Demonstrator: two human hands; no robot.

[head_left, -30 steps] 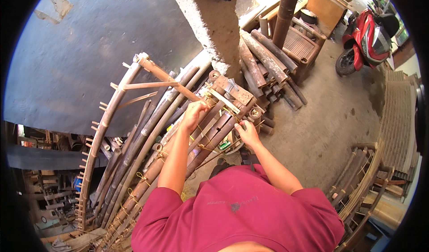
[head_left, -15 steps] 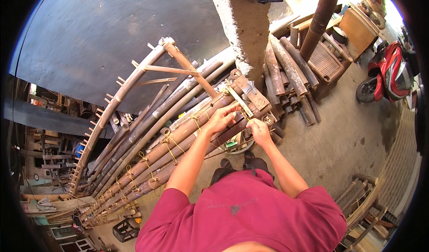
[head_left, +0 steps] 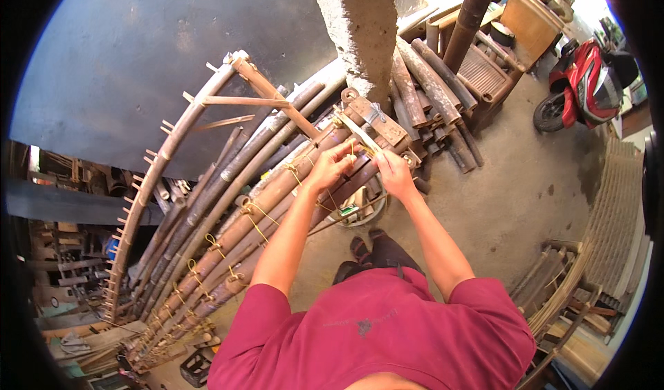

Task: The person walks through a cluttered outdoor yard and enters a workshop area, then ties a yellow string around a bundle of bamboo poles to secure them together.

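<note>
My left hand (head_left: 330,169) is closed, with thumb and fingertips pinched on a thin yellow cord (head_left: 353,148). Close beside it, my right hand (head_left: 395,173) is also closed, its fingertips at the cord near the end of a pale bamboo strip (head_left: 360,131). Both hands are over the near end of long brown bamboo poles (head_left: 277,191) laid side by side. Yellow ties (head_left: 254,209) loop around these poles at intervals. A wooden block (head_left: 379,122) sits across the pole end, just beyond my right hand. The cord's exact path between my fingers is too small to follow.
A curved bamboo frame with pegs (head_left: 160,156) leans along the dark wall (head_left: 173,51). Cut bamboo pieces (head_left: 432,86) are stacked beside the concrete pillar (head_left: 358,37). A tub (head_left: 373,214) stands below my hands. A red motorbike (head_left: 588,86) is parked at the right.
The whole view has shifted, so the scene sits further left and higher. My left hand has come slightly nearer to me; my right hand has turned and stays at the cord.
</note>
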